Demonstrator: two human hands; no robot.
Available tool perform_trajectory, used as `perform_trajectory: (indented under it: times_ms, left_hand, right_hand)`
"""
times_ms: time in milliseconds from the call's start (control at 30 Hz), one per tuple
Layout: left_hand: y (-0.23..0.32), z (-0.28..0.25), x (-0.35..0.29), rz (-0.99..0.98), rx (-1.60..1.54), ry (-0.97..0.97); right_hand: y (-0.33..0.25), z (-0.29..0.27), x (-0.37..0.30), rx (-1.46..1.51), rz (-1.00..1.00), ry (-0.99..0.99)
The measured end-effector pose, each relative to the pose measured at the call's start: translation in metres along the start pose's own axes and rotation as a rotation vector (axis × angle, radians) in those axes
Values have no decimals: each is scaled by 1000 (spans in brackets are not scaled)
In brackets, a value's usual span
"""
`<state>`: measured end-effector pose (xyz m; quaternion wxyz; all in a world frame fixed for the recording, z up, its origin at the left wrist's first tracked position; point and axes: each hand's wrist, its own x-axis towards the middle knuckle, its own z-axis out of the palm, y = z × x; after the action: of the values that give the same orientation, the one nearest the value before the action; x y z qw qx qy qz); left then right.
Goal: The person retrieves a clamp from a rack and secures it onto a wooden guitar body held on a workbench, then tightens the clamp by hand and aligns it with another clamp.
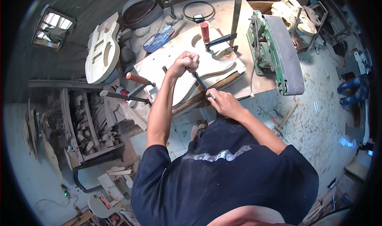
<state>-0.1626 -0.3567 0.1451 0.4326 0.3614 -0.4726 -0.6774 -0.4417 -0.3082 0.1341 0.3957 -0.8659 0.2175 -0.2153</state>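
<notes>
Pale guitar-body-shaped wood lies flat at the front of the workbench. My left hand is closed in a fist above it, wrapped round the hidden handle end of a dark bar clamp. Closed on the clamp's other end, at the curved front edge, is my right hand. One red-handled clamp stands upright on the far right part of the wood. Another red-handled clamp sits at its left edge.
A green belt sander stands at the bench's right end. Behind the wood lie a blue tray and a black cable loop. A pale guitar body leans at left. Offcuts fill a wooden rack below.
</notes>
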Motion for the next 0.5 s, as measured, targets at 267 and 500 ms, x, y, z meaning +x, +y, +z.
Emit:
perform_trajectory:
  times_ms: [267,500]
  left_hand:
    - [-35,82,16,452,500,1225]
    - [-25,53,12,301,404,779]
  right_hand:
    - [3,2,0,-18,7,49]
    - [5,7,-4,-18,19,32]
